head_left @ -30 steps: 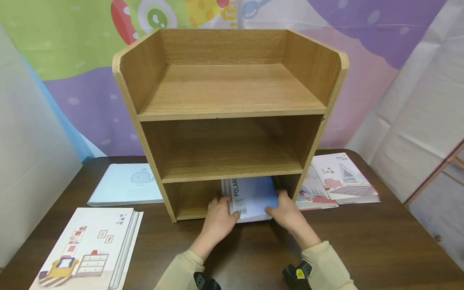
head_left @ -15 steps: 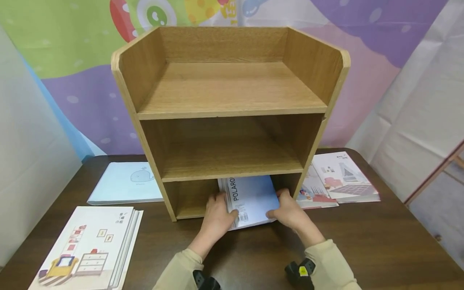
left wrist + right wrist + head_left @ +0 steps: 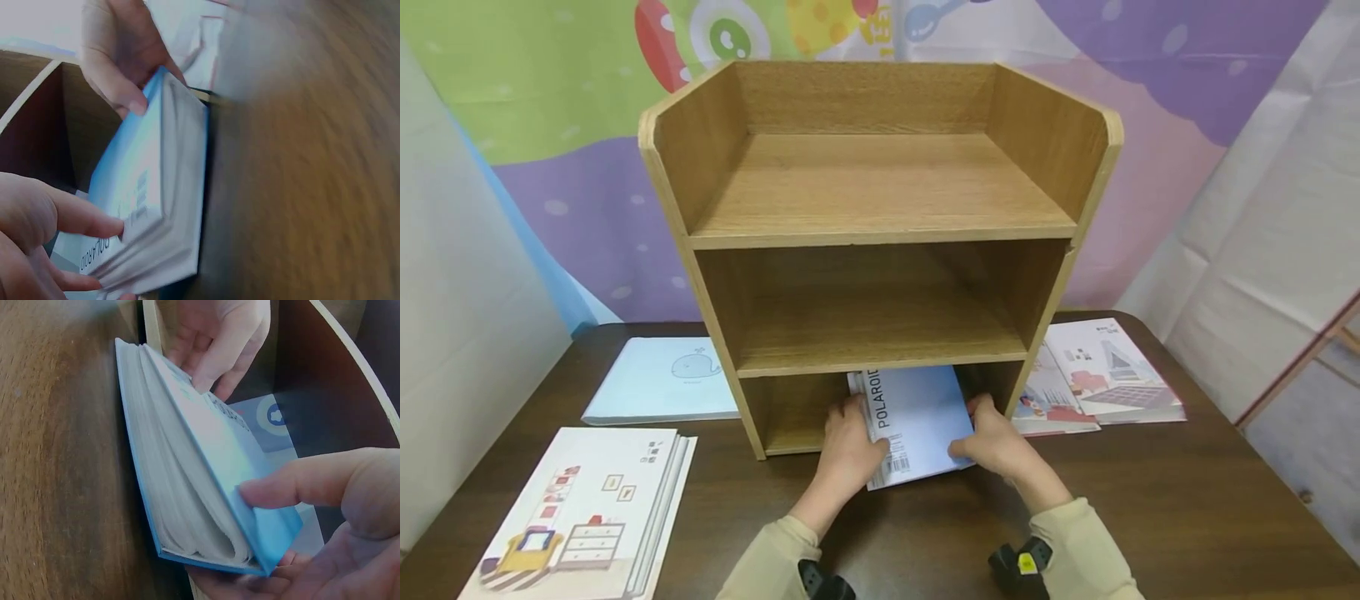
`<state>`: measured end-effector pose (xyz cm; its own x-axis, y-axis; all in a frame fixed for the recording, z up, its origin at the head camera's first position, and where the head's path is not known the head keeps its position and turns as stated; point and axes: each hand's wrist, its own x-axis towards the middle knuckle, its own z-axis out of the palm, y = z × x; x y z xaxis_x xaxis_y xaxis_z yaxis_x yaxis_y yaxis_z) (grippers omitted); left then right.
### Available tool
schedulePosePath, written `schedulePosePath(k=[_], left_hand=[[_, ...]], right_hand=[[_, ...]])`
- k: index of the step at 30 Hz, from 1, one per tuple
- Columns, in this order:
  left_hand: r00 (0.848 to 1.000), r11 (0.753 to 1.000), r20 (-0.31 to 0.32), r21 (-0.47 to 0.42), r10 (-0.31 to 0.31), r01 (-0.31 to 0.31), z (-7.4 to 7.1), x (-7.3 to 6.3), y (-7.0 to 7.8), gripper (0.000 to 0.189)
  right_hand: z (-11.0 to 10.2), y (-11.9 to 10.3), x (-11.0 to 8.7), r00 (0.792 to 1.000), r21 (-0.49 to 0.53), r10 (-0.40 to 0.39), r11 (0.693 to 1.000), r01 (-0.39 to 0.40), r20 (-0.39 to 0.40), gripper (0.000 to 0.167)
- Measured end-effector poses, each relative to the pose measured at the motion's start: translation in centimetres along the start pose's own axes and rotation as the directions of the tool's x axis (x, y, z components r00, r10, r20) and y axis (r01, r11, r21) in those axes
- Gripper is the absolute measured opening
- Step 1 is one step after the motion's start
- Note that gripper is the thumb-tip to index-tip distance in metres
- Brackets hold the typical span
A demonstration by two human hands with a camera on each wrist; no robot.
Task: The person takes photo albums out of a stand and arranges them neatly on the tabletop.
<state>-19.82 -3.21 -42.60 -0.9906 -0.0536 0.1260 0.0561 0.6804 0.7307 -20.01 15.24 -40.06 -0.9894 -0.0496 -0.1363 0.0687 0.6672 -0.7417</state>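
A thick blue book [image 3: 917, 429] with POLAROID on its cover lies partly inside the bottom compartment of the wooden shelf [image 3: 880, 367], its front end out past the shelf edge and turned slightly askew. My left hand [image 3: 848, 446] grips its spine side, thumb on the cover. Opposite, my right hand [image 3: 996, 437] holds the other side, thumb on top and fingers underneath, as the right wrist view shows. The book's loose page edges [image 3: 181, 469] face the front. Behind it, a flat grey-blue item with a round print [image 3: 272, 419] lies in the compartment.
A white book stack [image 3: 580, 508] lies front left, with a light blue whale book [image 3: 662, 383] behind it. Right of the shelf lie white illustrated books [image 3: 1112, 367]. The dark table [image 3: 1150, 500] runs in front; a colourful cloth [image 3: 580, 217] hangs behind.
The blue book has slid toward me out of the bottom compartment, and its front end has turned a little to the left. Both hands have kept their hold.
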Motion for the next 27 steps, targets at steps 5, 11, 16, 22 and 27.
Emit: schedulePosePath(k=[5, 11, 16, 22, 27], left_hand=[[0.999, 0.999, -0.005, -0.029, -0.036, 0.036, -0.2, 0.0, 0.0, 0.065], [0.996, 0.994, 0.009, -0.064, -0.093, 0.093, -0.5, 0.2, 0.1, 0.063], [0.989, 0.985, 0.044, -0.092, -0.142, 0.145, -1.0, 0.4, 0.0, 0.064], [0.989, 0.986, 0.052, -0.087, -0.14, 0.144, -1.3, 0.6, 0.1, 0.063], [0.988, 0.983, 0.049, -0.098, -0.149, 0.153, -1.3, 0.4, 0.1, 0.065]], right_hand=[[0.3, -0.1, 0.0, 1.0, 0.074, -0.015, 0.997, 0.014, 0.011, 0.041], [0.4, 0.1, 0.4, 0.998, 0.181, 0.034, 0.983, -0.042, 0.047, 0.023], [0.4, 0.0, 0.6, 0.993, 0.28, 0.048, 0.957, -0.075, 0.103, 0.019], [0.3, 0.1, 0.8, 0.991, 0.358, 0.025, 0.931, -0.072, 0.133, 0.015], [0.3, 0.9, 1.1, 0.978, 0.455, 0.011, 0.884, -0.107, 0.209, 0.018]])
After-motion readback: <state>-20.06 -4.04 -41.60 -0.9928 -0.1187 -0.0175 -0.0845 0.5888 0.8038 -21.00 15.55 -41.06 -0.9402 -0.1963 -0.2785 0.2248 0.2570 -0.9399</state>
